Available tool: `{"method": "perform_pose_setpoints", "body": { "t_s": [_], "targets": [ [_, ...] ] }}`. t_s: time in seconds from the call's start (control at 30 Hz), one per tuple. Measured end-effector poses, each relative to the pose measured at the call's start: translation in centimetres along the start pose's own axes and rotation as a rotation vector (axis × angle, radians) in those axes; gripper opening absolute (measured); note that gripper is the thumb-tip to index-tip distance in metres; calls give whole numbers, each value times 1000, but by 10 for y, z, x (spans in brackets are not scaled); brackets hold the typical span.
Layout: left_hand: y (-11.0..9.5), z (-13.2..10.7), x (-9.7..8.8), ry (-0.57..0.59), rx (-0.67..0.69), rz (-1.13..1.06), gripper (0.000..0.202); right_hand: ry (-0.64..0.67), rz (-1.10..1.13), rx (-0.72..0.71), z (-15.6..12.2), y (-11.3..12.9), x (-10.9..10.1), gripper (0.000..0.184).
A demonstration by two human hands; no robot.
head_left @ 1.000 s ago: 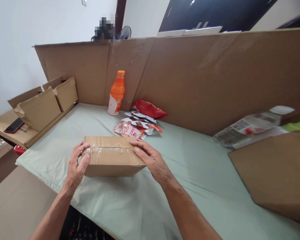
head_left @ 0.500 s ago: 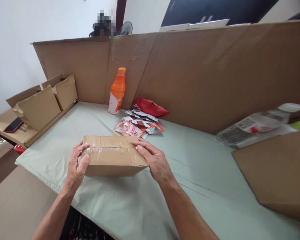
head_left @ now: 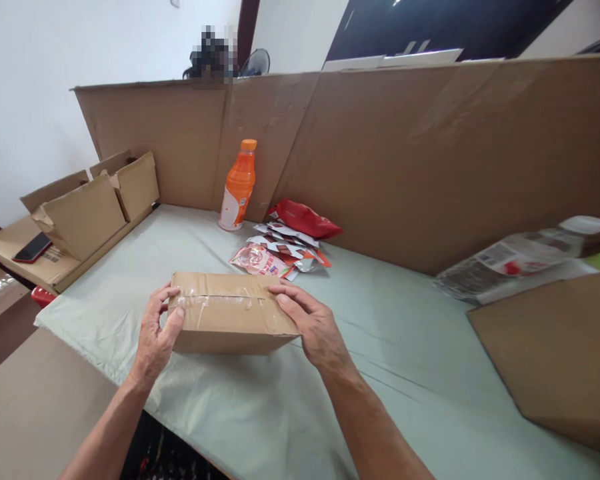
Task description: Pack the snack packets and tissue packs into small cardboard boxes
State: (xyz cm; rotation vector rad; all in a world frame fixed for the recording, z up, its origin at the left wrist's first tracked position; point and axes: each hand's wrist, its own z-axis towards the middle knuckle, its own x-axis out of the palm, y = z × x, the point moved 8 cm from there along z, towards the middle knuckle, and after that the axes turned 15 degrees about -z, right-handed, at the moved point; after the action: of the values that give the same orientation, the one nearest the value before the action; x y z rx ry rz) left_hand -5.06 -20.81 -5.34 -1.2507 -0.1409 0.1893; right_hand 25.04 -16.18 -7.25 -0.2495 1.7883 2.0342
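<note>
Pale green cloth (head_left: 410, 360) below, cardboard screen (head_left: 405, 160) behind. Both your forearms angle inward from the near side; left hand (head_left: 157, 327) and right hand (head_left: 315, 327) clasp opposite ends of one taped carton (head_left: 235, 313), thumbs on top, fingers curled and gripping. Carton sits squarely between them, above the cloth's near part. Count: two bottles, one orange (head_left: 237, 190) and upright, one clear (head_left: 510, 263), far right; one phone (head_left: 33, 248), left; packets (head_left: 285, 243) overlapping, exact number unclear.
</note>
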Motion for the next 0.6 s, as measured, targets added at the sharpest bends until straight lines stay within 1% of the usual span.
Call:
{"method": "perform_pose_setpoints", "body": {
  "t_s": [0.17,0.3,0.43,0.6],
  "targets": [
    [3,-1,0,-12,-17,-34,43,18,15,23,-1,2,0,38],
    [1,-2,1,-4,-1,-45,50,9,48,63,-3,2,0,39],
    [-1,-2,1,21,19,-15,45,-2,60,76,-3,2,2,35],
    [-3,-3,-4,-6,32,2,44,-11,93,102,-6,3,6,32]
  ]
}}
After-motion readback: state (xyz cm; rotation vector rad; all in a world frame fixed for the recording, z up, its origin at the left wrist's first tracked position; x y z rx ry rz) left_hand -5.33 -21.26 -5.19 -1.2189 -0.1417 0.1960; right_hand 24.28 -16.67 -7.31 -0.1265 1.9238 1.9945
